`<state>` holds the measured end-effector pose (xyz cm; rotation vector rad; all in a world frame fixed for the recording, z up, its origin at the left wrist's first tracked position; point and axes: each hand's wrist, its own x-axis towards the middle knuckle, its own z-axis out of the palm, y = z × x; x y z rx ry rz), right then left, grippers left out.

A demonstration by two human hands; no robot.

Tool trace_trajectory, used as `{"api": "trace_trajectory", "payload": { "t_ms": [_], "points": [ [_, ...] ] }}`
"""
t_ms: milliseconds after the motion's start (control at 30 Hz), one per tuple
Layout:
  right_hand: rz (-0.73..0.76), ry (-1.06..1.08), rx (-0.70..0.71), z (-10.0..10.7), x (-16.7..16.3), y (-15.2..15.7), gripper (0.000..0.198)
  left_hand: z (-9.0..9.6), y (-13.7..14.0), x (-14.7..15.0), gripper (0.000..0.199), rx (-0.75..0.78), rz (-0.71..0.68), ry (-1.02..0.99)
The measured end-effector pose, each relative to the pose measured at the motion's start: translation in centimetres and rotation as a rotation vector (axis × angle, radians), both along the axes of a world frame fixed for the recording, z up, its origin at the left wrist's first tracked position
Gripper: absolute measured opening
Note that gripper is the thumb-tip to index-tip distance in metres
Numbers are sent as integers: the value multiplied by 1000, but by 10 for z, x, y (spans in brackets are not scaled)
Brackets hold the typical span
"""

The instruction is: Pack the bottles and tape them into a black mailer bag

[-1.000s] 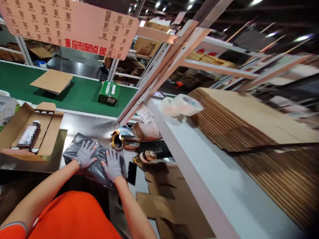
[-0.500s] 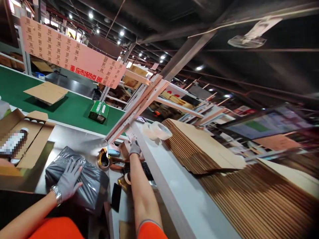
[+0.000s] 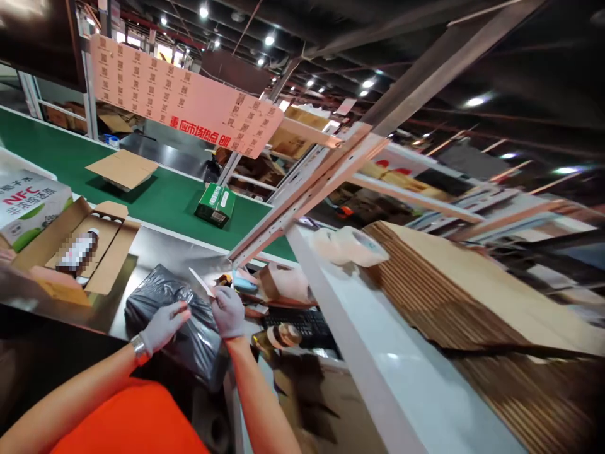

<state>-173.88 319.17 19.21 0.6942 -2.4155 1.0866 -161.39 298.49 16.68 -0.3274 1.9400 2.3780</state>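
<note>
**Steel bench under warehouse lights**

A grey plastic parcel [image 3: 177,318] lies on a steel bench [image 3: 161,252], near its front edge. The gloved left hand [image 3: 163,325] rests on the parcel, fingers loosely spread. The gloved right hand [image 3: 228,311] pinches a white slip [image 3: 201,282] just above the parcel. An open carton [image 3: 80,243] with a bottle [image 3: 78,251] sits at the left. Behind the bench runs a green conveyor [image 3: 155,195] carrying a flat carton [image 3: 121,169] and a green box [image 3: 216,204]. To the right, a white shelf [image 3: 378,353] bears tape rolls [image 3: 352,246] and stacked cardboard [image 3: 472,290]. Ceiling lamps dot a dark roof.
</note>
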Motion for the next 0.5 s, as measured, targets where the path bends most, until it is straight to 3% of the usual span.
{"api": "trace_trajectory", "payload": {
  "t_ms": [100,200,267,367,500],
  "points": [
    [83,208,162,-19,47,-21,27,14,4,-7,72,217,-26,-94],
    [6,121,186,-24,78,-35,29,13,1,-7,65,278,19,-118],
    [-17,-31,82,-25,93,-42,29,9,-5,-3,60,231,14,-105],
    [32,-315,-197,-27,116,-51,28,5,-21,6,52,89,-53,-62],
    [-15,-642,-478,-30,147,-68,40,3,-44,17,43,-63,-170,4]
  ]
}}
